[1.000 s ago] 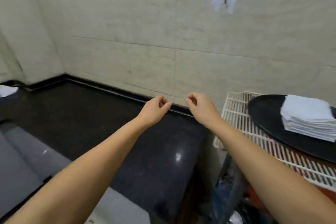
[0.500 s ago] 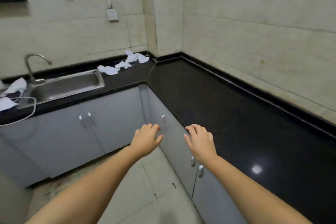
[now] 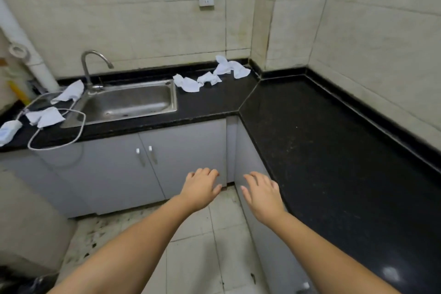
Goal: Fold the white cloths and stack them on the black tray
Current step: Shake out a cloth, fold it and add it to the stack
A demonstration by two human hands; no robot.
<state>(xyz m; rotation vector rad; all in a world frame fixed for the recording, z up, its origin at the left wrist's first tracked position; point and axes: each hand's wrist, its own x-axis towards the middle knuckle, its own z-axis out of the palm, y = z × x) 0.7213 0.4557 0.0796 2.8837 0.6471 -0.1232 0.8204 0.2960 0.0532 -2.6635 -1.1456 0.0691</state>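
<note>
Since the view swung left, crumpled cloths (image 3: 229, 69) appear.

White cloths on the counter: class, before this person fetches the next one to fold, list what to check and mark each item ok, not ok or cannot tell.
1. Left hand free: ok, fingers relaxed, holding nothing.
2. Right hand free: ok, fingers spread, empty.
3. Unfolded cloths left: ok, crumpled white cloths lie on the black counter right of the sink; two more cloths lie left of it.
4. Cloths within reach: not ok, both hands hang over the floor, well short of them.
5. Black tray ready: cannot tell, it is out of view.
6. White cable clear of the left cloths: not ok, it loops beside them.
</note>
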